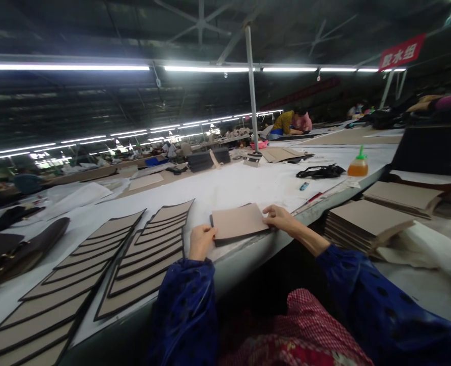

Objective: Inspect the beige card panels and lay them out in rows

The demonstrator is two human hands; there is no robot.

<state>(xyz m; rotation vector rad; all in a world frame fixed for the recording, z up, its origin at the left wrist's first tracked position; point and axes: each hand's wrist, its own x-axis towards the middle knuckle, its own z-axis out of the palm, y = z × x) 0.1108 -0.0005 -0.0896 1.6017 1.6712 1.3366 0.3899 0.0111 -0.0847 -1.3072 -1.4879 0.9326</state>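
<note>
- Big factory hall, long strip lights overhead, a metal pole (251,86) rising from the far table, a red sign with white characters (401,52) hanging at upper right.
- Long work table (229,190) in front of me, covered in white paper, its near edge just past my hands.
- Co-worker in a yellow top (284,123) bent over a table further down; other people too small to make out beyond.
- Left of my hands: rows of tan panels with black edges (109,269) laid out overlapping on the paper.
- Right, past the table edge: stacks of tan panels (368,223) on a lower surface, a white cloth (423,249) beside them.
- Red checked cloth (294,330) on my lap, blue spotted sleeves (183,315) on both forearms.
- Up the table: black straps (320,172) and an orange bottle with a green cap (358,166).
- Tan panel (238,222), black-edged, lies on the paper between my hands, at the table edge, with another dark layer showing under it.
- My left hand (201,241) is curled closed on the panel's left end.
- My right hand (280,217) has fingers on its right edge, gripping it from that side.
</note>
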